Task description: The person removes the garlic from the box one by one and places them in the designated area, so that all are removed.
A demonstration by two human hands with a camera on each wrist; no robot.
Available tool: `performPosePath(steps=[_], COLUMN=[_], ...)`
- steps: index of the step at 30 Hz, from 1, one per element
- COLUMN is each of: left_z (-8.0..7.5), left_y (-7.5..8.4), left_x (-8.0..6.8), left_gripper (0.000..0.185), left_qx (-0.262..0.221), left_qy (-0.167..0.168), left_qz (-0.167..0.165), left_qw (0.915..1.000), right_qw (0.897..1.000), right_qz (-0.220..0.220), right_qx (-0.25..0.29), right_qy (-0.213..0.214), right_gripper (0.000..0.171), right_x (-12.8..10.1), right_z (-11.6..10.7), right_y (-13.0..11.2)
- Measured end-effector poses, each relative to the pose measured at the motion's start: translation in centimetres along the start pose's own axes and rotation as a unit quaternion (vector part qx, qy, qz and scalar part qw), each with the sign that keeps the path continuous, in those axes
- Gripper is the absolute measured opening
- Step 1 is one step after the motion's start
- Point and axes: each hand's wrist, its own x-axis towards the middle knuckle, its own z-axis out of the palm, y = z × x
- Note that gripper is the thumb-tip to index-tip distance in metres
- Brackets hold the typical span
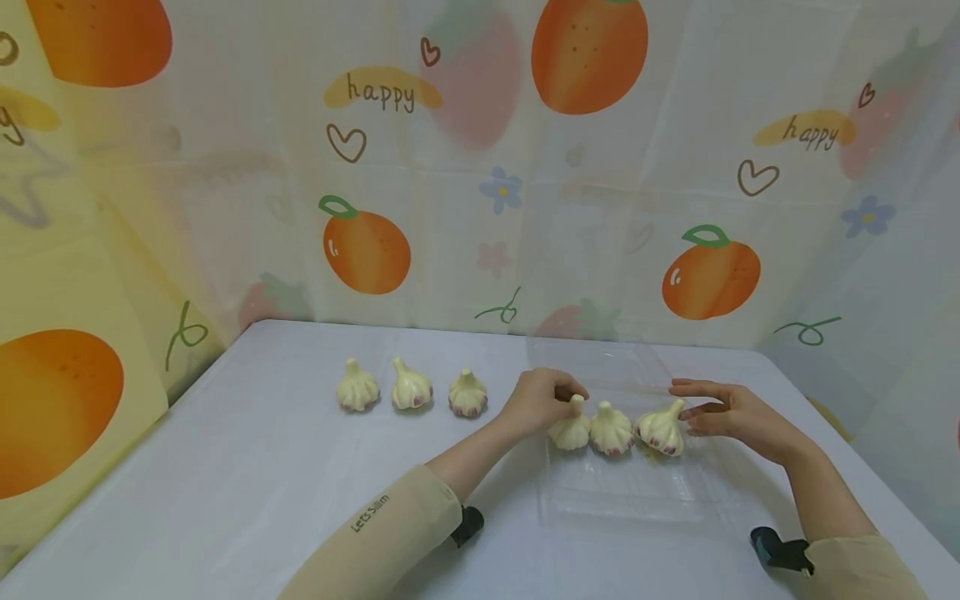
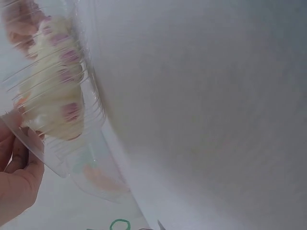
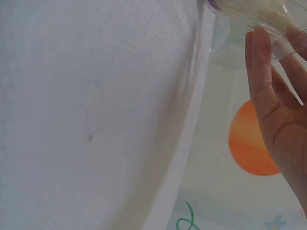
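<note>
My left hand (image 1: 546, 400) pinches the stem of a garlic bulb (image 1: 570, 433) at the left side of a clear plastic container (image 1: 622, 504). Beside that bulb in the container stand a middle bulb (image 1: 612, 432) and a right bulb (image 1: 660, 432) with its stem leaning right. My right hand (image 1: 742, 418) is at the container's right side, fingers mostly straight, tips close to the right bulb's stem. In the left wrist view, purple-tinged garlic (image 2: 60, 91) shows through the ribbed clear wall. The right wrist view has the fingers (image 3: 261, 62) against the container's edge.
Three more garlic bulbs stand in a row on the white table to the left: one at the far left (image 1: 357, 386), a middle one (image 1: 411, 385) and one nearer the container (image 1: 468, 393). The container's clear lid (image 1: 600, 358) lies behind. A fruit-patterned curtain (image 1: 450, 250) hangs behind the table.
</note>
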Motion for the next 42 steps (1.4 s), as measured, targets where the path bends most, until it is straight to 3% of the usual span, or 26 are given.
performPosePath(steps=[20, 29, 42], left_z=[-1.4, -3.1, -5.5], left_y=[1.4, 1.8, 1.0], left_x=[-0.7, -1.4, -2.1], left_gripper=[0.017, 0.018, 0.018], left_qx=[-0.045, -0.047, -0.055], left_qy=[0.033, 0.031, 0.042], left_qz=[0.002, 0.007, 0.009], left_qw=[0.9984, 0.9984, 0.9976], right_qw=[1.000, 1.000, 1.000], right_qz=[0.001, -0.002, 0.009], right_qx=[-0.002, -0.003, -0.016], right_qy=[-0.001, 0.000, 0.002], right_gripper=[0.051, 0.051, 0.051], right_x=[-0.2, -0.1, 0.0], right_z=[0.1, 0.0, 0.0], right_y=[0.0, 0.0, -0.2])
